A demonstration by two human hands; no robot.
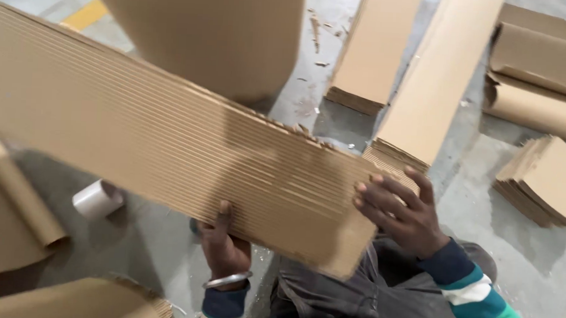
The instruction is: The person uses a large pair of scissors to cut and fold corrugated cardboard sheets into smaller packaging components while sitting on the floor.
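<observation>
Two hands [228,242] [403,209]; one held corrugated sheet [163,135]; one tape roll [97,198]; three floor cardboard stacks [372,48] [436,83] [546,180].

The corrugated cardboard sheet [169,147] is matt brown paperboard, its face ribbed with fine flutes (edge ragged at the top); the stacked sheets [546,180] look the same; the floor [533,265] is rough grey concrete; the bangle [227,280] is shiny metal; the sleeve [480,301] is striped knitted cloth.

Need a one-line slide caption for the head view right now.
Both hands, left hand and right hand, grip a stack of corrugated cardboard sheets above a concrete floor with more cardboard piles.
</observation>
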